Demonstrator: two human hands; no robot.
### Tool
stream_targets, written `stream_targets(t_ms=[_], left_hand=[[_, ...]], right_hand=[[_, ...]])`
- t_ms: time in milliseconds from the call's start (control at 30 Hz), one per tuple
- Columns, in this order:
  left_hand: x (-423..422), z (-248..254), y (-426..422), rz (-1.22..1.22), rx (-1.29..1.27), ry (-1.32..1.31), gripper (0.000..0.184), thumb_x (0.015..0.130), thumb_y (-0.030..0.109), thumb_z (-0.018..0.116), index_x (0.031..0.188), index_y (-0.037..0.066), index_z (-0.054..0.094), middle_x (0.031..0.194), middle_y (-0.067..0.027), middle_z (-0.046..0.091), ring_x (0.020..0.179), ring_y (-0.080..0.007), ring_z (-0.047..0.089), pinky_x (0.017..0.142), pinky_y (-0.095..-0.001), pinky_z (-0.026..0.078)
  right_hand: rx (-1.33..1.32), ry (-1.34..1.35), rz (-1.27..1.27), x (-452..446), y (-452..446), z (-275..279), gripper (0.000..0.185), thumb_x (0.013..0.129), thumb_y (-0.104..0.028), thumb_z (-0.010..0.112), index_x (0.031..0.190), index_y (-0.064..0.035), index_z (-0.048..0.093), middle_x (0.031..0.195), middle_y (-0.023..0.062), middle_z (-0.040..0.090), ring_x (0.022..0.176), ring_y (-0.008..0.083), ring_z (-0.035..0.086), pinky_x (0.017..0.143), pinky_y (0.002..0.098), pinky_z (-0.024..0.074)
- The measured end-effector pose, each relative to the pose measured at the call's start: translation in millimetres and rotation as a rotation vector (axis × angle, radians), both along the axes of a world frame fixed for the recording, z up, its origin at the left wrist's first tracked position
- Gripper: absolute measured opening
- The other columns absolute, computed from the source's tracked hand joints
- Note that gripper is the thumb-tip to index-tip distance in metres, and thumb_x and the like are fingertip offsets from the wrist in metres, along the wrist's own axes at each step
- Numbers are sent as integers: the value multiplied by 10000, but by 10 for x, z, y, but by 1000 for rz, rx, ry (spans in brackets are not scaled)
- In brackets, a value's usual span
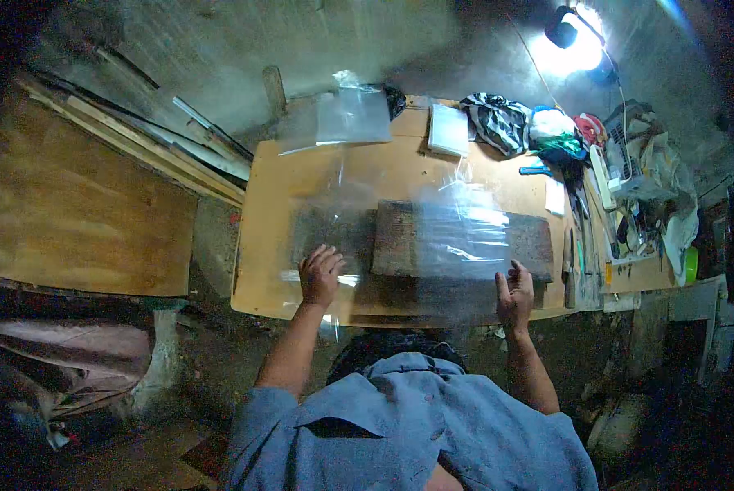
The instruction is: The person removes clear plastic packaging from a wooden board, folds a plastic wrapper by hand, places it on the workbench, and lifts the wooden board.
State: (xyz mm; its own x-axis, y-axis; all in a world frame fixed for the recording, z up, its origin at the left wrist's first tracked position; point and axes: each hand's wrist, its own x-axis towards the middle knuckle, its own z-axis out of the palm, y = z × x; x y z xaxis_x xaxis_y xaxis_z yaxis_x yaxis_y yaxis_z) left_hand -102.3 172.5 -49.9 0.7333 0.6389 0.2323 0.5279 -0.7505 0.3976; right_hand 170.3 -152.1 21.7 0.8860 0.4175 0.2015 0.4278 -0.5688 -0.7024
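A dark wooden board (396, 237) lies across the front of the tabletop. Over its middle is a clear plastic sheet (465, 233), wrinkled and shining under the lamp. My left hand (322, 274) is left of the board, its fingers stretched out over another clear plastic layer (334, 221) on the table; whether it presses on it I cannot make out. By the sheet's right edge is my right hand (516, 296), thumb and fingers apart, at the board's front side. Nothing shows in either hand.
A stack of plastic sheets (353, 119) and a white packet (448, 129) lie at the back of the table (269, 188). Bags (498, 123), a blue-handled tool (535, 171) and a basket (629, 176) crowd the right. A bright lamp (567, 49) hangs at upper right.
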Motion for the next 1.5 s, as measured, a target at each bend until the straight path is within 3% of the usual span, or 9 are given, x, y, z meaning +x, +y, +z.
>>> stream_targets(t_ms=[200,600,900,1000,1067,1133,1267,1467,1500], left_hand=[[98,-134,96,67,144,-21,176,818,233,634,965,138,648,1058,-30,628,1104,-241,536,949,-448,350],[28,-4,26,-92,15,-76,313,844,302,627,1110,140,653,1253,-81,580,1269,-294,436,1099,-481,231],[60,-30,181,-18,-62,-211,117,859,186,592,887,88,650,1025,-102,654,1092,-302,564,988,-474,363],[44,56,206,70,-118,-440,90,852,157,594,869,77,632,969,-128,647,1008,-318,589,929,-465,395],[7,21,204,162,-163,-462,118,854,133,616,914,33,629,1037,-146,653,1010,-315,596,915,-403,440],[-2,606,59,133,-7,-382,103,862,128,603,917,45,627,1025,-143,651,1004,-318,590,898,-418,440],[20,902,-228,-3,152,-369,82,839,146,628,880,74,628,1029,-109,643,1059,-315,564,911,-445,390],[109,802,-756,-154,146,-317,121,844,169,600,910,77,642,1107,-108,620,1130,-316,525,954,-479,362],[195,798,-762,-137,-209,-363,148,844,176,594,939,71,639,1134,-106,609,1152,-310,511,961,-486,357]], right_hand=[[3,1,36,-122,194,126,393,810,-150,692,1162,-34,560,976,126,605,877,246,595,789,345,485],[15,136,97,-465,538,450,385,835,-156,673,1181,-30,561,943,108,598,855,210,574,784,324,466],[-8,-7,198,-480,574,185,357,846,-179,665,1152,-23,568,918,102,621,810,197,587,646,317,482],[-3,20,254,-583,729,334,335,855,-182,657,1137,-17,581,909,108,635,799,194,599,661,315,483],[69,203,294,-674,873,423,315,865,-181,650,1125,-13,590,931,118,645,826,184,608,701,315,489],[86,324,322,-688,998,244,309,894,-191,623,1131,5,586,951,120,650,859,175,607,755,306,481],[207,739,573,-803,1401,127,366,898,-249,628,1161,0,578,1040,106,650,924,172,614,822,290,474],[279,1136,620,-1009,1788,351,384,917,-206,604,1220,18,531,1064,61,637,935,132,585,825,255,476],[247,981,640,-989,1784,267,367,915,-179,599,1220,14,535,1056,62,639,927,135,587,816,251,480]])
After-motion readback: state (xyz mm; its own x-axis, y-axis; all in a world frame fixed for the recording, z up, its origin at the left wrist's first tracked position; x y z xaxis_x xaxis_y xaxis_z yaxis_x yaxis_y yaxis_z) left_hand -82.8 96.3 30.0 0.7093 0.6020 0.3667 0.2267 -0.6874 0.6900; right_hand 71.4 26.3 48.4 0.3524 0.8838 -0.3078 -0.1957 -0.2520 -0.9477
